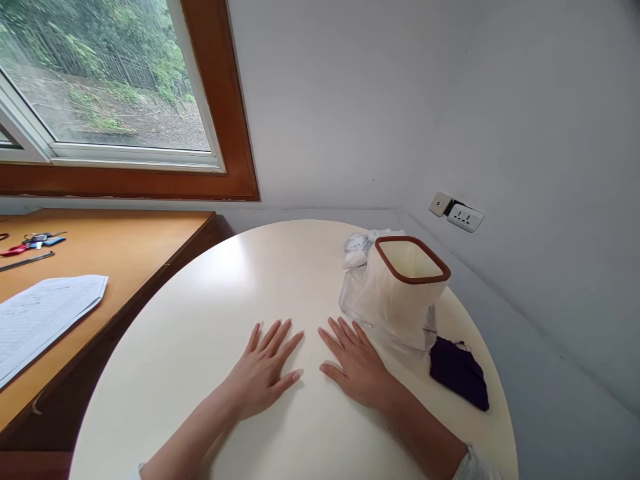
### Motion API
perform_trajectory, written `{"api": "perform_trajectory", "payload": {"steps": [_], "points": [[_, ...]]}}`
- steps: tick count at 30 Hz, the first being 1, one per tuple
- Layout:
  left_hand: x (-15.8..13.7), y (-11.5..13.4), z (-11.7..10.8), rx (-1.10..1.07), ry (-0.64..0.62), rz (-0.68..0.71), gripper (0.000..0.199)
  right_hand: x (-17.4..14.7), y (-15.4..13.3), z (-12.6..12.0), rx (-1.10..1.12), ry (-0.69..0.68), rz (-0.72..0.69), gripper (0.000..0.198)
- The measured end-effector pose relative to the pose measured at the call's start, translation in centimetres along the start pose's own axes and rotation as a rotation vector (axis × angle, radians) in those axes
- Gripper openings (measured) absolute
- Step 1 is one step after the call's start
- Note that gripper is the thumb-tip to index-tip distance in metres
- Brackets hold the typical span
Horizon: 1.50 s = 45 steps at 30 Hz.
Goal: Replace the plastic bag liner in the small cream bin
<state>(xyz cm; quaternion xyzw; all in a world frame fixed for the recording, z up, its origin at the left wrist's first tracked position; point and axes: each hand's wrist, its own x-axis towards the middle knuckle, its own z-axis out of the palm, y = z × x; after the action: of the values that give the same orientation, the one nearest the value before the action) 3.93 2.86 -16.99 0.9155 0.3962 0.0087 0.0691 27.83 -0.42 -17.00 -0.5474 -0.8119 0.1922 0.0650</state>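
Both of my hands lie palm down on a round cream table [165,347]. My left hand [265,367] has its fingers spread and holds nothing. To its right, with a small gap between the thumbs, my right hand [355,363] is also flat with fingers apart. Just beyond my right hand stands a small bin [403,300] with a brown rim, a thin clear plastic bag bunched around its outside. A crumpled white plastic bag [357,250] sits behind it on the left. Right of my right hand lies a dark purple cloth pouch [459,373] with a thin cord.
At left, a wooden desk [145,233] holds a stack of papers [50,313], a dark pen-like stick [27,261] and a bunch of keys [43,240]. Walls close off the back and right, with a socket [466,217]. A brown-framed window [245,153] is at upper left.
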Motion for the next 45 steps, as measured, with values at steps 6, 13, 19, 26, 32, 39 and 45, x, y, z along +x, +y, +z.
{"api": "perform_trajectory", "payload": {"steps": [6, 13, 19, 26, 32, 39, 45], "points": [[0.04, -0.06, 0.03, 0.006, 0.001, 0.004, 0.061, -0.05, 0.03, 0.09, 0.007, 0.007, -0.001, 0.058], [0.08, -0.07, -0.08, -0.007, -0.017, -0.010, 0.060, 0.05, 0.12, 0.09, 0.005, 0.010, -0.003, 0.058], [0.12, -0.10, -0.16, -0.019, -0.031, -0.018, 0.060, 0.06, 0.03, 0.10, 0.021, 0.015, -0.007, 0.058], [0.12, -0.15, -0.08, -0.025, -0.037, -0.016, 0.060, -0.03, -0.11, -0.12, 0.029, 0.004, -0.002, 0.059], [0.06, -0.28, 0.11, -0.017, -0.009, -0.008, 0.060, -0.07, -0.15, -0.18, 0.030, 0.004, 0.001, 0.058], [0.06, -0.35, 0.09, -0.008, 0.024, -0.003, 0.060, 0.01, -0.06, -0.14, 0.019, 0.039, -0.014, 0.057], [0.12, -0.45, 0.33, -0.035, 0.049, -0.006, 0.057, 0.07, -0.49, -0.53, 0.036, 0.279, -0.137, 0.035]]}}
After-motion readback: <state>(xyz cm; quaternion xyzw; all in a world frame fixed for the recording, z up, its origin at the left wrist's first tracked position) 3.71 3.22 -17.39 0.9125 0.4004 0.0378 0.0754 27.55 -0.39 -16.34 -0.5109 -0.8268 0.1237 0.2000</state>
